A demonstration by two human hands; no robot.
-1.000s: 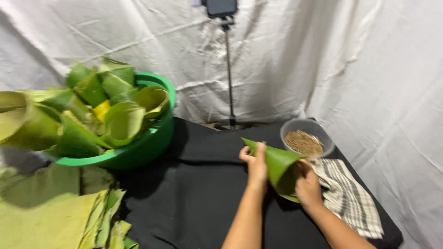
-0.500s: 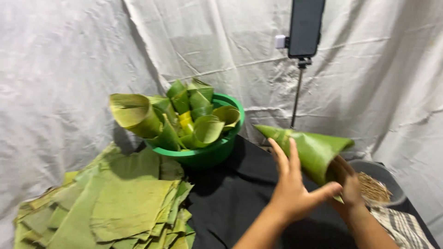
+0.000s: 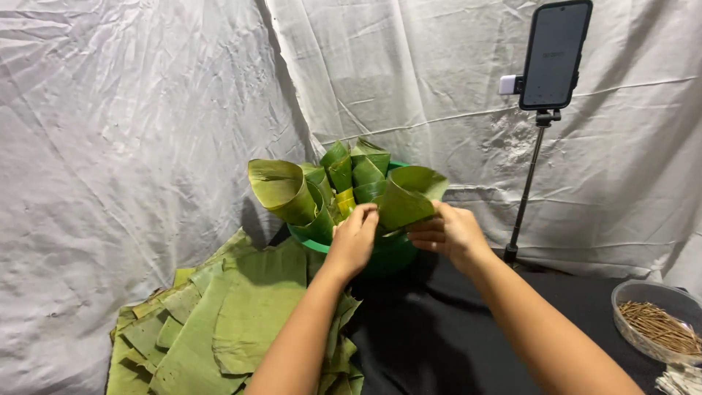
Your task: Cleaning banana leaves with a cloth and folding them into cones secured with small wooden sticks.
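Observation:
My left hand (image 3: 355, 235) and my right hand (image 3: 447, 231) both grip a rolled green leaf cone (image 3: 409, 197), its open mouth facing up and to the right. They hold it over the green plastic bowl (image 3: 395, 252), which is piled with several other leaf cones (image 3: 285, 192). The left fingers press the cone's left side, the right fingers pinch its lower right edge. The bowl stands on a black cloth (image 3: 439, 329).
A stack of flat green leaves (image 3: 219, 322) lies at the lower left. A clear bowl of thin brown sticks (image 3: 654, 322) sits at the right edge. A phone on a tripod (image 3: 552, 55) stands behind, against white sheeting.
The view swung left and closer to the green bowl. The cone, held near the stick bowl before, has been carried over to the green bowl, and both hands now grip it there.

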